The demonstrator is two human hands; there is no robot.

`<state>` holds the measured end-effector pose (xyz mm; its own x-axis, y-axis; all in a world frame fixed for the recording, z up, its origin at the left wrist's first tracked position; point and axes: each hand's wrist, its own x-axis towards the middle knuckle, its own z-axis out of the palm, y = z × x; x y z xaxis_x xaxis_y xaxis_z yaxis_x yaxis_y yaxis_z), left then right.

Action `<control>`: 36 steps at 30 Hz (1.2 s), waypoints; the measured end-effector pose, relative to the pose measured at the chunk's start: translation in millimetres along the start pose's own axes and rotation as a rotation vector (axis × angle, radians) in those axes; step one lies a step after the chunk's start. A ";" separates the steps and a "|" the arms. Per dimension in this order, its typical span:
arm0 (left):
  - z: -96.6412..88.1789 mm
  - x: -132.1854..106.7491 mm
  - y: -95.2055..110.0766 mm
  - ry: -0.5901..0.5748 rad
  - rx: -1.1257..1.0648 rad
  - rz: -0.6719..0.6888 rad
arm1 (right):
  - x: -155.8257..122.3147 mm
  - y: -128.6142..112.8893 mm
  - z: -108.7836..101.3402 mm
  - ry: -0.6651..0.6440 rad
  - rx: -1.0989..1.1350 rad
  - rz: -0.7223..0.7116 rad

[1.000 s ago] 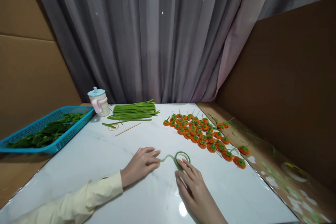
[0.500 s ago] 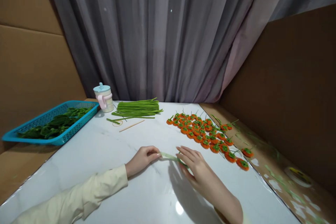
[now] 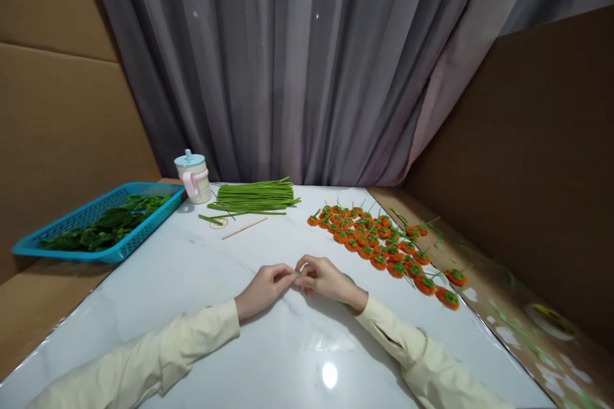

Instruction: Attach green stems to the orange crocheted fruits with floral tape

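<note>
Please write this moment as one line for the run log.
left hand: pinches green tape | right hand: pinches same tape, fingertips meeting | nearby: orange craft pieces, white table

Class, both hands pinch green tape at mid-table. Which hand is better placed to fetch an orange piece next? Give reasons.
Right, probably: the right hand sits nearest the orange pieces, spread on its side of the table; the left hand, also pinching the green tape, would have to cross over it.

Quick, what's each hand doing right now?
Left hand: pinched shut on the green tape end.
Right hand: pinched shut on the same green tape end.
</note>
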<state>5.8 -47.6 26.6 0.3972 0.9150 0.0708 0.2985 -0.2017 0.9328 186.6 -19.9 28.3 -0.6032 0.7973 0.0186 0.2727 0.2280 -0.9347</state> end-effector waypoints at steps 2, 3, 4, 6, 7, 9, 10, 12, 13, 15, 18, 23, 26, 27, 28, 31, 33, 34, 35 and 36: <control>0.4 0.1 1.2 0.026 0.045 0.006 | 0.7 4.3 1.0 0.009 0.087 0.020; 0.4 0.2 1.5 0.040 0.064 0.011 | 1.5 5.7 1.2 0.006 0.127 0.028; 0.5 0.4 1.5 0.052 0.079 0.016 | 2.2 6.7 1.2 0.000 0.162 0.034; 0.5 0.8 0.8 0.066 0.098 0.024 | 3.4 7.3 0.5 -0.016 0.217 0.043; 0.5 1.1 0.3 0.070 0.107 0.029 | 3.7 7.2 0.1 -0.024 0.238 0.046; 0.5 1.4 -0.8 0.076 0.121 0.040 | 3.8 6.7 -0.7 -0.033 0.272 0.055; 0.5 1.6 -1.3 0.078 0.127 0.044 | 3.7 6.5 -1.0 -0.034 0.285 0.061; 0.5 1.9 -1.9 0.083 0.139 0.052 | 3.6 5.9 -1.2 -0.032 0.305 0.072; 0.4 2.0 -2.1 0.085 0.145 0.055 | 3.6 5.5 -1.2 -0.029 0.314 0.077; 0.1 2.2 -2.3 0.090 0.156 0.061 | 3.6 4.3 -1.1 -0.024 0.327 0.086; -0.8 2.4 -2.6 0.101 0.167 0.066 | 3.3 1.5 -1.0 -0.018 0.339 0.097; -2.8 2.5 -4.8 0.147 0.193 0.101 | 2.5 -0.9 -1.2 -0.030 0.336 0.125; -2.8 1.9 -7.4 0.183 0.330 0.213 | 2.7 -0.2 -1.4 -0.040 0.323 0.133; -2.5 1.7 -8.4 0.187 0.387 0.250 | 2.8 0.1 -1.5 -0.042 0.317 0.134; -2.2 1.4 -9.3 0.186 0.438 0.279 | 2.8 0.4 -1.5 -0.043 0.311 0.134; -1.2 0.9 -11.9 0.173 0.544 0.339 | 2.7 0.6 -1.6 -0.050 0.292 0.132; -0.5 0.6 -13.3 0.178 0.585 0.363 | 2.4 0.3 -1.7 -0.061 0.280 0.130; -0.2 0.5 -13.8 0.185 0.597 0.369 | 2.2 0.1 -1.8 -0.066 0.275 0.131; 0.1 0.4 -14.0 0.192 0.603 0.372 | 2.0 -0.1 -1.9 -0.071 0.271 0.132; 0.2 0.2 -14.0 0.196 0.602 0.374 | 1.8 -0.3 -2.1 -0.074 0.268 0.133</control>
<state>1.9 -44.7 13.5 0.4205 0.7819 0.4603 0.6210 -0.6179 0.4823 187.0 -17.3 29.3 -0.6315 0.7650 -0.1267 0.1513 -0.0387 -0.9877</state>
